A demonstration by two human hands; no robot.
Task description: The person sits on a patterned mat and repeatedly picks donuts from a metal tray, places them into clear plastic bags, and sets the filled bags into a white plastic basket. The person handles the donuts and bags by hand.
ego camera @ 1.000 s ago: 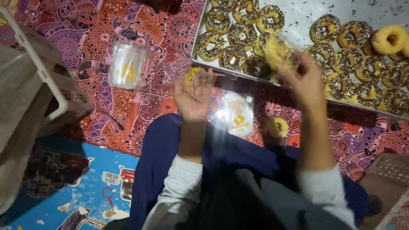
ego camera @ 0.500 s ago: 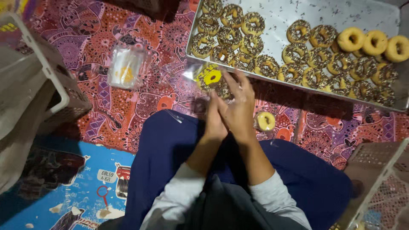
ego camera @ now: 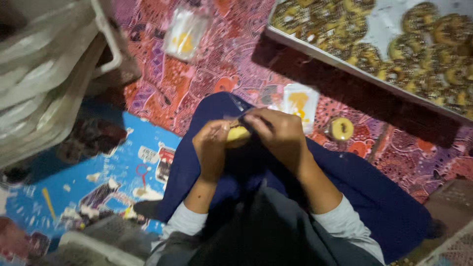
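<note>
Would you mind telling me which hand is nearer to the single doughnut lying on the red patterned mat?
The right hand. It sits just left of the doughnut in the picture, while the left hand is farther off, beyond the right one.

Two hands point(ego camera: 246, 140), one tray point(ego camera: 315, 47)

Floor covering: a red and pink patterned cloth point(ego camera: 207, 74) spans the far and right areas; a blue printed mat point(ego camera: 98, 172) lies near left. On the cloth rest a metal tray point(ego camera: 354, 64) of doughnuts at far right, two clear packets point(ego camera: 185, 34) point(ego camera: 299, 101), one loose wrapped doughnut point(ego camera: 341, 129), and white crates point(ego camera: 49, 74) at far left.
</note>
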